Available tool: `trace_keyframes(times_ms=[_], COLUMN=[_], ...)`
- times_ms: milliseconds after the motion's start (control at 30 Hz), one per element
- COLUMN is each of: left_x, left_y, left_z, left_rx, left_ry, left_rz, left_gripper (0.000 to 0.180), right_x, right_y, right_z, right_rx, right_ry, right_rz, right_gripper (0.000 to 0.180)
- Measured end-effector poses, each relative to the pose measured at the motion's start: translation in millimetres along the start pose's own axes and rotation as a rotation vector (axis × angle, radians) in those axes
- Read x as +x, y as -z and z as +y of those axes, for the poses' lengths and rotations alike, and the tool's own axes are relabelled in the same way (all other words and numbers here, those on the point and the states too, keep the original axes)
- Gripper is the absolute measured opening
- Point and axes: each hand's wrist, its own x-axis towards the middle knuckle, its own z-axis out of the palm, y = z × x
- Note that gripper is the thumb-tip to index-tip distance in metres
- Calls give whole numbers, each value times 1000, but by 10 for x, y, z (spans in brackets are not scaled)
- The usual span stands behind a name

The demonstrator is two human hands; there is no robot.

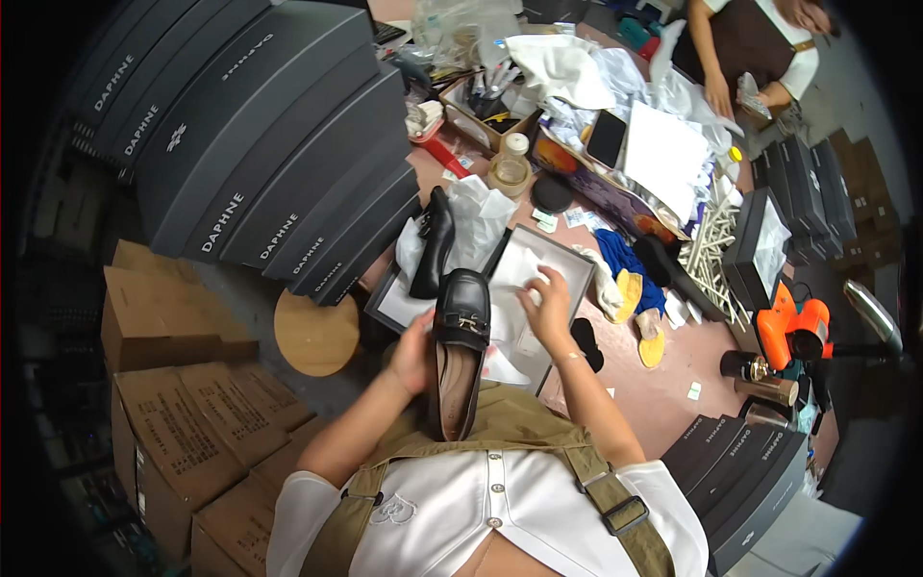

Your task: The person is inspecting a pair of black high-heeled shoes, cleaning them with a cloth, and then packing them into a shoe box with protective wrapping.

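Note:
My left hand (413, 354) grips the side of a black loafer (462, 308) with a metal buckle across its top. The shoe stands toe away from me, and its tan insole shows. Over the open shoe box (579, 272), my right hand (546, 306) hovers by the white lining with fingers apart and nothing visible in them. A second black shoe (436, 240) lies on its side in the box's left part, against crumpled white tissue paper (478, 213).
Dark shoe boxes (279, 144) tower at the left, above brown cartons (207, 413) and a round wooden stool (315, 332). A glass jar (510, 168), a phone (606, 139), and an orange heat gun (793, 327) sit on the cluttered table. Another person (740, 48) works at the far right.

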Motion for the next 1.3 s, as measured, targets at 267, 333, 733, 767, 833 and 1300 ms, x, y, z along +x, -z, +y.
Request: trace_keyframes(times_ms=[267, 333, 733, 767, 833, 1300], left_x=[-86, -61, -183, -203, -207, -253], left_y=[62, -25, -207, -236, -220, 277], left_z=[-235, -304, -372, -360, -390, -191], left_rx=[-57, -11, 214, 181, 163, -20], left_ry=[-227, -236, -113, -122, -114, -95], left_rz=[266, 169, 135, 136, 165, 170], left_gripper=[71, 65, 65, 64, 63, 85], right_x=[-326, -476, -457, -417, -432, -228], right_y=[1373, 1115, 871, 824, 764, 342], right_z=[-1218, -1205, -1359, -1370, -1505, -441], right_rx=[1255, 1111, -147, -112, -181, 41], right_ry=[-750, -673, 562, 557, 441, -24], right_rz=[-733, -832, -496, -460, -492, -547], right_gripper=[41, 34, 13, 8, 7, 47])
